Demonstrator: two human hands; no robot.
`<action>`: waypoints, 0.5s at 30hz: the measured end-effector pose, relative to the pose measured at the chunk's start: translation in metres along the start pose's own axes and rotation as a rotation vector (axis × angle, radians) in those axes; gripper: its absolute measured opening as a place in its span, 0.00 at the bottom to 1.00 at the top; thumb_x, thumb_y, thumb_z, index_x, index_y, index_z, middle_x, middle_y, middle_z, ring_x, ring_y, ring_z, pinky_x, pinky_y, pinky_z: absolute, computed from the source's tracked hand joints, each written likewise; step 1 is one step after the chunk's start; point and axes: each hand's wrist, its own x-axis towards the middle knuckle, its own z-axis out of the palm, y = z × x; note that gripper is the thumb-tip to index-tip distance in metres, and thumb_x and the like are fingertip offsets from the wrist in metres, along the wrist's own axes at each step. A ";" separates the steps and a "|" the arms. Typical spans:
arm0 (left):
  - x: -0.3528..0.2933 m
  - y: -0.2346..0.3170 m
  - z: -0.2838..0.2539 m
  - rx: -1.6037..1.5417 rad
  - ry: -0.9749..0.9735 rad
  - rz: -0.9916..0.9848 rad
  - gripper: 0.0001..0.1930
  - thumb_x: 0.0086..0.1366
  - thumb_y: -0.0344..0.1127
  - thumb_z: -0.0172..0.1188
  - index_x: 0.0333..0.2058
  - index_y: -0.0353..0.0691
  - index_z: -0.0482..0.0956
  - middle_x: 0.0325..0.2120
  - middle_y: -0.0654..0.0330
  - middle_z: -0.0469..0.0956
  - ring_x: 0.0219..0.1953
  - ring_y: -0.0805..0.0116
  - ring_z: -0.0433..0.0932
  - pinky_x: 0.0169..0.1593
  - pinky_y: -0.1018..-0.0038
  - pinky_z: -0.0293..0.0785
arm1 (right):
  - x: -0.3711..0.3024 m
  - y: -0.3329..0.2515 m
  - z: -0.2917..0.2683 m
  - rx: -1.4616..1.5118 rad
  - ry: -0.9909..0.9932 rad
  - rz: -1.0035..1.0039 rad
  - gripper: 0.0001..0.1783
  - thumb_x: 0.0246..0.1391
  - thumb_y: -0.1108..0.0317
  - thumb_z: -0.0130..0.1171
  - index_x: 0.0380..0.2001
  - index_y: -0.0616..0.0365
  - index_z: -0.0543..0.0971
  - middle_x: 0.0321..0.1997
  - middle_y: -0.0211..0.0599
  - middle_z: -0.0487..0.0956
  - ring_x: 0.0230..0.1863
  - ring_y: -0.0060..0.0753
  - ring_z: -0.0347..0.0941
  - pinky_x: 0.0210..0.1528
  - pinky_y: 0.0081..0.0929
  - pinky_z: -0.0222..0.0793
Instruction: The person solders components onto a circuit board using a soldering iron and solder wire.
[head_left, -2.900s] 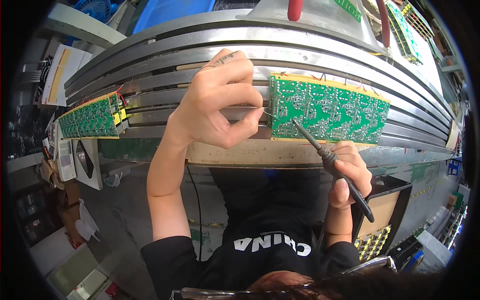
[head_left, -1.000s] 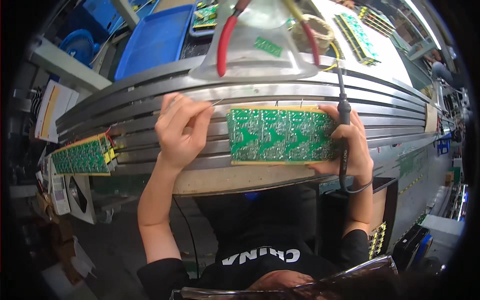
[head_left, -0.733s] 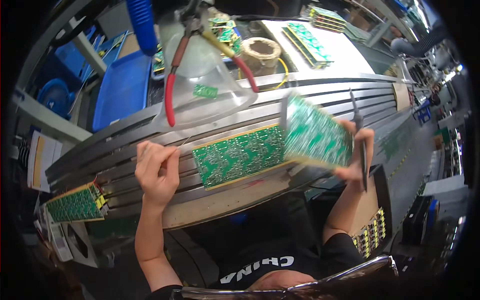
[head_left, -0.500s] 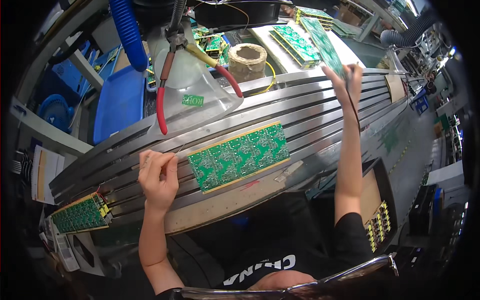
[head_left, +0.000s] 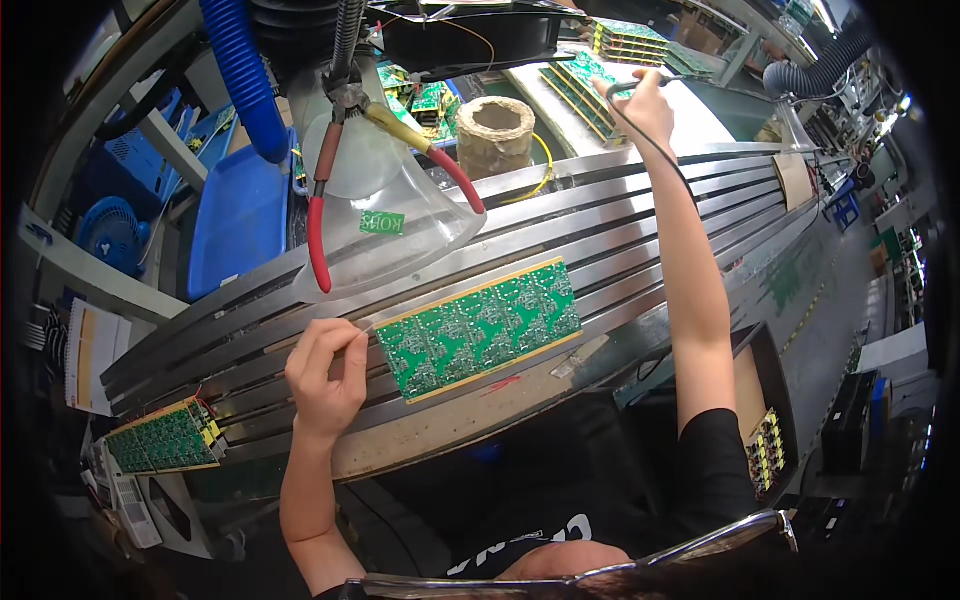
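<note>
My left hand (head_left: 332,375) is closed in a pinch beside the left end of a green circuit board (head_left: 480,330), on a thin wire that looks like solder wire. That board lies across the metal rails with its small parts upward and tan strips along its long edges. My right hand (head_left: 645,108) reaches far out, closed round a slim dark tool with a cable, which looks like a soldering iron (head_left: 625,88). It is just right of a stack of circuit boards (head_left: 588,85) on a white surface. Its fingers partly cover the stack's top.
A clear fume hood (head_left: 400,240) with red-handled pliers (head_left: 318,240) hangs above the rails (head_left: 620,265). Behind stand a brown tape roll (head_left: 495,135) and a blue tray (head_left: 238,225). Another board (head_left: 165,440) lies at left. A box (head_left: 755,380) with small yellow-topped parts sits at right.
My right hand has moved left and farther away; the board it held up now appears to lie on the stack. My left hand stays by the near board, its wire still pinched.
</note>
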 end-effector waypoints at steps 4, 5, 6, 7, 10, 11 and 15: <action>0.000 0.004 0.004 -0.063 -0.007 -0.005 0.07 0.57 0.18 0.64 0.34 0.35 0.80 0.32 0.56 0.82 0.28 0.62 0.76 0.35 0.72 0.74 | -0.060 -0.022 -0.019 0.479 0.063 -0.348 0.18 0.68 0.53 0.59 0.48 0.56 0.74 0.38 0.41 0.83 0.32 0.31 0.77 0.38 0.29 0.73; -0.002 0.005 0.003 -0.070 -0.020 0.002 0.08 0.57 0.18 0.64 0.34 0.35 0.80 0.32 0.56 0.82 0.28 0.62 0.76 0.34 0.72 0.75 | -0.084 -0.036 -0.018 0.605 0.055 -0.415 0.10 0.71 0.60 0.55 0.46 0.55 0.75 0.38 0.39 0.83 0.31 0.28 0.75 0.36 0.27 0.71; -0.002 0.005 0.004 -0.080 -0.035 0.012 0.08 0.56 0.17 0.64 0.34 0.34 0.80 0.33 0.56 0.82 0.29 0.62 0.77 0.34 0.72 0.75 | -0.104 -0.045 -0.017 0.704 0.043 -0.511 0.10 0.70 0.63 0.55 0.47 0.55 0.75 0.36 0.37 0.82 0.30 0.26 0.72 0.35 0.26 0.69; -0.002 0.005 0.005 -0.091 -0.050 0.022 0.08 0.56 0.17 0.63 0.34 0.34 0.80 0.33 0.55 0.82 0.29 0.61 0.77 0.33 0.72 0.75 | -0.122 -0.050 -0.012 0.703 -0.017 -0.541 0.09 0.68 0.66 0.56 0.48 0.55 0.76 0.35 0.36 0.81 0.30 0.26 0.71 0.35 0.26 0.69; -0.004 0.004 0.006 -0.095 -0.060 0.038 0.08 0.56 0.17 0.63 0.34 0.34 0.80 0.34 0.55 0.82 0.29 0.61 0.77 0.33 0.72 0.75 | -0.146 -0.057 -0.020 0.331 -0.391 -0.766 0.16 0.60 0.77 0.58 0.51 0.53 0.77 0.32 0.31 0.80 0.29 0.25 0.70 0.35 0.26 0.69; -0.004 0.002 0.006 -0.092 -0.051 0.047 0.08 0.56 0.17 0.63 0.34 0.34 0.80 0.34 0.55 0.82 0.28 0.61 0.77 0.33 0.72 0.75 | -0.153 -0.060 -0.025 0.341 -0.400 -0.770 0.16 0.60 0.77 0.58 0.51 0.53 0.77 0.32 0.31 0.80 0.29 0.25 0.70 0.35 0.26 0.69; -0.007 0.000 0.003 -0.069 -0.036 0.064 0.09 0.56 0.17 0.64 0.35 0.34 0.80 0.34 0.55 0.82 0.27 0.61 0.77 0.33 0.72 0.75 | -0.203 -0.061 -0.054 0.767 -0.233 -0.448 0.16 0.61 0.80 0.55 0.52 0.57 0.76 0.28 0.32 0.79 0.28 0.24 0.73 0.35 0.22 0.72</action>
